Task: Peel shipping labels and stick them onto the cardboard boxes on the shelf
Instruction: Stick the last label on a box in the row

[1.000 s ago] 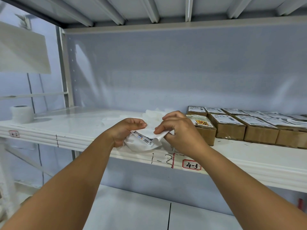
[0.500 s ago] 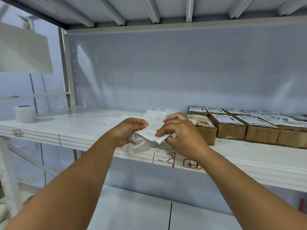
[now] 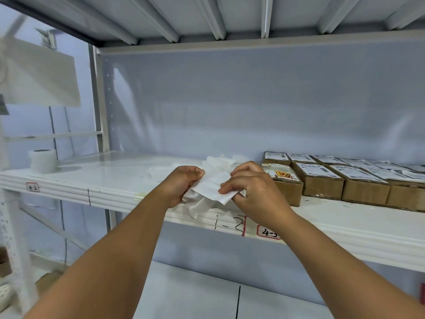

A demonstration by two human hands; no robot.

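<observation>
Both hands meet over the front edge of the white shelf. My left hand grips a bunch of white backing paper. My right hand pinches the corner of a white shipping label, blank side up, which stretches between the two hands. Right of my right hand stands a row of small cardboard boxes, most with printed labels on top. The nearest box carries a red and yellow sticker and touches my right hand's far side.
A heap of peeled backing sheets lies on the shelf behind my hands. A white tape roll stands at the far left. The shelf edge bears a red-framed tag. A lower shelf lies beneath my forearms.
The printed side of the label, visible a second ago, has turned out of sight. My hands have pulled slightly apart, and the label now spreads flatter between them.
</observation>
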